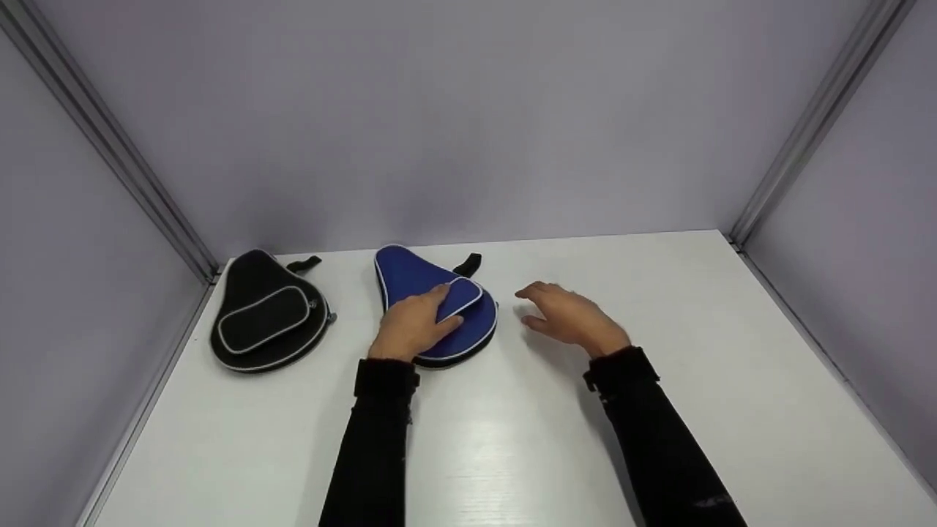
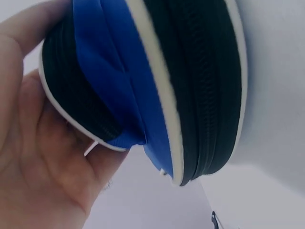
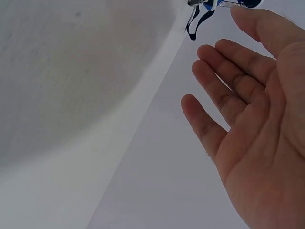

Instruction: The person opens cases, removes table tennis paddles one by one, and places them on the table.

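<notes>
On the white table (image 1: 703, 410), the blue case (image 1: 417, 278) lies with its long axis slanting from a narrow far-left end to a rounded near-right end; the black case (image 1: 263, 311) sits to its left. The left hand (image 1: 411, 324) is nearer, on the blue case, gripping its pocket (image 1: 463, 295); the right hand (image 1: 567, 316), relaxed and holding nothing, hovers just right of it.

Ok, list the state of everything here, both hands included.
Blue case: on the table, pocket up; visible zipper looks closed
Black case: lying flat, touched by neither hand
Blue case's strap: sticking out
Black case's strap: sticking out
Left hand: gripping the blue case's pocket
Right hand: empty, apart from both cases
</notes>
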{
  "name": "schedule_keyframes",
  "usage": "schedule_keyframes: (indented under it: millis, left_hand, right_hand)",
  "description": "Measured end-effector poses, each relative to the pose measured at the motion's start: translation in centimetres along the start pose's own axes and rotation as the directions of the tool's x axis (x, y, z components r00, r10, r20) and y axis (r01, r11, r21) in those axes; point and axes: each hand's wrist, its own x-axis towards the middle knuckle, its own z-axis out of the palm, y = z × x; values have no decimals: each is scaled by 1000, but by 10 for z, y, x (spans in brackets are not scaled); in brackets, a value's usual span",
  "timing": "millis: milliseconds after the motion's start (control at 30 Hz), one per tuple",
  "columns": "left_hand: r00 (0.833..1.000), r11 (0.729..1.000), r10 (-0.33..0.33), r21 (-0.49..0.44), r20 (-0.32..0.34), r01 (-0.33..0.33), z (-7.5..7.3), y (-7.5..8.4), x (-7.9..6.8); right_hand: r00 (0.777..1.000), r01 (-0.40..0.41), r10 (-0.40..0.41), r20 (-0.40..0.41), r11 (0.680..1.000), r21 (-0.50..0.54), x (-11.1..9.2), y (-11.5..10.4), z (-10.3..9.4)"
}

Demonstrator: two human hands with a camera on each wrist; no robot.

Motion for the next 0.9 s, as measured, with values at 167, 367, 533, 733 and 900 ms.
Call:
schedule_keyframes:
  millis: [167, 367, 533, 733, 900]
  left_hand:
    - [998, 998, 59, -12, 36, -58, -2, 4, 0]
    - [988, 993, 108, -64, 114, -101, -2, 8, -1]
    - [984, 992, 109, -74, 139, -100, 1, 8, -1]
    - [986, 992, 125, -29, 107, -122, 3, 8, 4]
    - [986, 990, 141, -18, 86, -140, 6, 7, 5]
  right_hand:
    - [999, 35, -35, 0, 999, -25, 1, -2, 4]
    - [995, 95, -96, -22, 993, -68, 3, -3, 12]
    - [992, 120, -122, -22, 990, -74, 1, -4, 16]
    - [992, 118, -122, -40, 990, -82, 2, -5, 15]
    - [995, 93, -95, -26, 994, -53, 2, -8, 16]
